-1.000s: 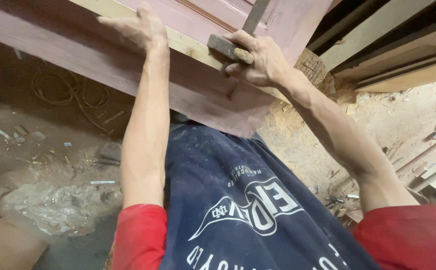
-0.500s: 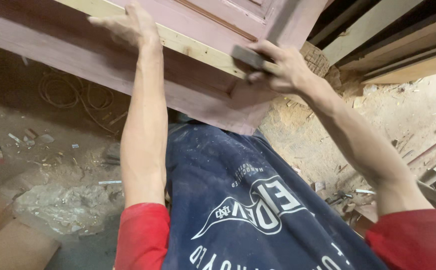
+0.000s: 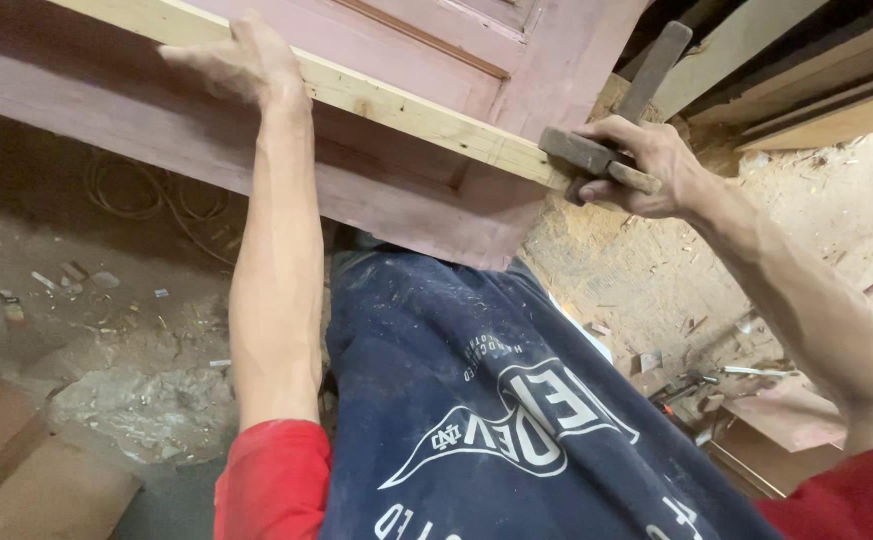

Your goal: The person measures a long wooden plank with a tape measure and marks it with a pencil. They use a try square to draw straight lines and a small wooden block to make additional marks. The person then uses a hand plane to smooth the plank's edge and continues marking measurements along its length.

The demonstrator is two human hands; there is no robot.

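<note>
My right hand [image 3: 646,165] fingers wrapped tight around the hammer [image 3: 616,120], handle pointing up and right, left hand [image 3: 241,62] fingers flat on the pale wood strip [image 3: 406,105]

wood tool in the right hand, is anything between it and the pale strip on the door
Nothing visible. The right hand holds the wood tool right at the end of the pale strip; the left hand rests farther along it.

Your sleeves [image 3: 271,480] red; apron [image 3: 496,420] navy, white logo print, sawdust-flecked. Door [image 3: 396,190] dusty pink-mauve; edge strip [image 3: 396,105] pale yellow pine. Your tool [image 3: 596,160] dark brown-grey. Floor [image 3: 106,330] dull brown, littered pale.
</note>
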